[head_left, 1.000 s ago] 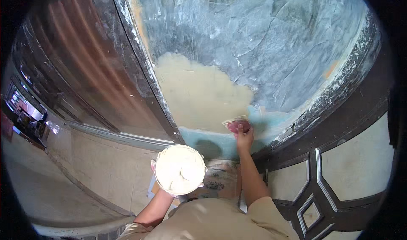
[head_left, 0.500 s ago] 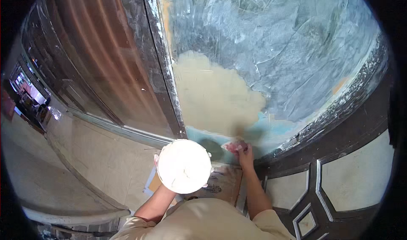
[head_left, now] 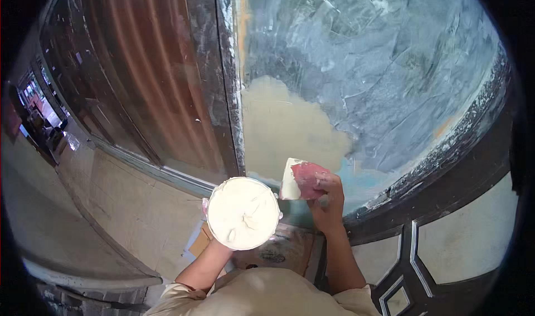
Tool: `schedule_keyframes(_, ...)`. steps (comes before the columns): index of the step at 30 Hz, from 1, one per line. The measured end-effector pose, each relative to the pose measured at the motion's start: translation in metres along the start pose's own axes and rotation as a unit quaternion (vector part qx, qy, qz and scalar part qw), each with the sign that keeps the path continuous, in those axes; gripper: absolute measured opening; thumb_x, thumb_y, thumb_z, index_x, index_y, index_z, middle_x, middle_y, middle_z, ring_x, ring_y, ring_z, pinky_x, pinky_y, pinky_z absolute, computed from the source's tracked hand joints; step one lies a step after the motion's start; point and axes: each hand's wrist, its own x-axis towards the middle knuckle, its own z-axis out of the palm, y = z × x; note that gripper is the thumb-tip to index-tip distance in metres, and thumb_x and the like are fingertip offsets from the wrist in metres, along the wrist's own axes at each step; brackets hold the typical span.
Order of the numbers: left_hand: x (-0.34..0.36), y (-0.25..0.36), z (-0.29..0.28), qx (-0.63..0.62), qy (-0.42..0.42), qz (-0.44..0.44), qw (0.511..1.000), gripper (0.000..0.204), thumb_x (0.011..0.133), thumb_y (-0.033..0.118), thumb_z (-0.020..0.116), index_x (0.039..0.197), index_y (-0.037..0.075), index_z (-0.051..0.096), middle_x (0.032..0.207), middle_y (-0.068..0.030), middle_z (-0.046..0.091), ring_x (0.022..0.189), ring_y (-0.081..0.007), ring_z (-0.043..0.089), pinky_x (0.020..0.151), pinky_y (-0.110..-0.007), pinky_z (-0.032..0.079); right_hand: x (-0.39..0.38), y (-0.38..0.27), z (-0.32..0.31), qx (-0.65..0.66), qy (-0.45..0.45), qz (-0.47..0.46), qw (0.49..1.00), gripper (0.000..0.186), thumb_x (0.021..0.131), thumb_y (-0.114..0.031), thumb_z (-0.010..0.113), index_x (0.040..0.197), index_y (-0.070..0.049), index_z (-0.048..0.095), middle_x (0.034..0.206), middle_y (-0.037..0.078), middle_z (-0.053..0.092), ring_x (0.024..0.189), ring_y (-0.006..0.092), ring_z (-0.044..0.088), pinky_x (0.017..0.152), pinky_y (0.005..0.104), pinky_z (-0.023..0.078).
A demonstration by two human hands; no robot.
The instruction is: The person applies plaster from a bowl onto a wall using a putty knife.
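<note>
My left hand (head_left: pixel 205 206) is closed around a round tub of creamy white putty (head_left: pixel 245 214), mostly hidden beneath it. The putty surface has a dent and some ridges. To the right of the tub, my right hand (head_left: pixel 327 201) grips a flat red putty spreader (head_left: pixel 308 180) between thumb and fingers. A thick band of putty covers the spreader's left edge. Behind both hands stands a blue-grey wall (head_left: pixel 362 65). Its lower left part carries a smooth beige putty patch (head_left: pixel 292 129), with light blue paint showing below it. The spreader is apart from the tub.
Left of the wall runs a dark frame (head_left: pixel 209 65) beside a brown panelled door (head_left: pixel 150 81). A dark panel with pale insets (head_left: pixel 468 227) stands at the right. Beige floor (head_left: pixel 122 199) stretches to the left, and a cardboard sheet (head_left: pixel 278 254) lies below.
My right hand has risen from the lower wall and turned the spreader, so its putty-laden edge now shows at the left. The view has shifted slightly, and the tub stays in my left hand.
</note>
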Motion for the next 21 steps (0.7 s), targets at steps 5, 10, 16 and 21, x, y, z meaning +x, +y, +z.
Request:
schedule_keyframes(5,-0.002,0.009,0.003,-0.004,0.009,-0.038,0.999,0.124,0.056,0.093,0.053,0.149,0.012,0.034,0.146,-0.0262,0.039,0.129,-0.0510,0.043,0.097,-0.069,0.043,0.006,-0.009,0.000,-0.088,-0.035,-0.051,0.994,0.043,0.066,-0.009,0.079,0.105,-0.014,0.061,0.117,0.014,0.054,0.103,0.0374,0.056,0.086,0.0479,0.048)
schedule_keyframes(10,-0.009,0.013,0.021,-0.091,0.075,-0.012,0.993,0.127,0.057,0.095,0.049,0.151,0.013,0.031,0.149,-0.0252,0.037,0.129,-0.0511,0.044,0.096,-0.073,0.041,0.022,-0.031,0.001,-0.184,-0.066,-0.117,0.974,0.046,0.063,-0.015,0.082,0.104,-0.021,0.064,0.110,0.010,0.059,0.101,0.0373,0.057,0.085,0.0490,0.047)
schedule_keyframes(16,-0.020,0.025,0.002,0.059,0.115,0.037,0.991,0.120,0.060,0.095,0.044,0.149,0.015,0.037,0.148,-0.0216,0.042,0.131,-0.0455,0.045,0.104,-0.065,0.040,0.033,-0.054,0.005,-0.235,-0.057,-0.167,0.956,0.034,0.067,-0.023,0.080,0.098,-0.019,0.066,0.108,0.011,0.061,0.100,0.0370,0.058,0.085,0.0491,0.047)
schedule_keyframes(21,-0.027,0.032,0.010,0.109,0.112,0.063,0.986,0.119,0.061,0.093,0.046,0.152,0.017,0.032,0.154,-0.0219,0.033,0.137,-0.0455,0.038,0.105,-0.071,0.034,0.035,-0.057,0.009,-0.216,-0.032,-0.154,0.964,0.035,0.066,-0.019,0.079,0.098,-0.012,0.066,0.107,0.011,0.065,0.098,0.0359,0.060,0.084,0.0465,0.048)
